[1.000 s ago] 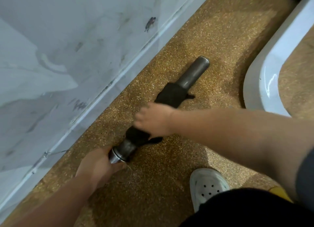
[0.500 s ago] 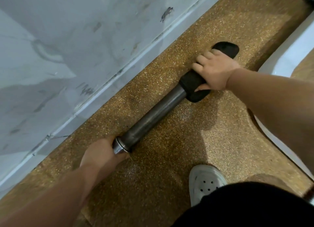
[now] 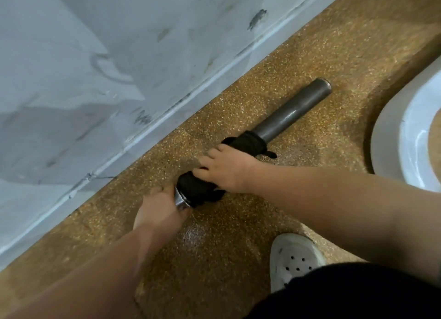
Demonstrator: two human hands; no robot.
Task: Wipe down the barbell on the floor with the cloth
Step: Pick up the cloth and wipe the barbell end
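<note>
A dark steel barbell sleeve [image 3: 292, 112] lies diagonally on the speckled brown floor, its far end up and to the right. A black cloth [image 3: 198, 185] is wrapped around the sleeve's near half. My right hand [image 3: 226, 168] is closed over the cloth and presses it onto the bar. Just below the shiny collar at the sleeve's near end, my left hand [image 3: 158, 210] grips the bar. The rest of the bar is hidden under that hand and forearm.
A pale marbled wall [image 3: 95, 80] with a baseboard runs diagonally just left of the bar. A white curved machine base [image 3: 391, 139] stands at the right. My white perforated shoe [image 3: 294, 259] is planted on the floor below the bar.
My right hand has slid the cloth back down the sleeve from the far end to just above the collar. The far half of the sleeve is bare again. The left hand keeps its hold.
</note>
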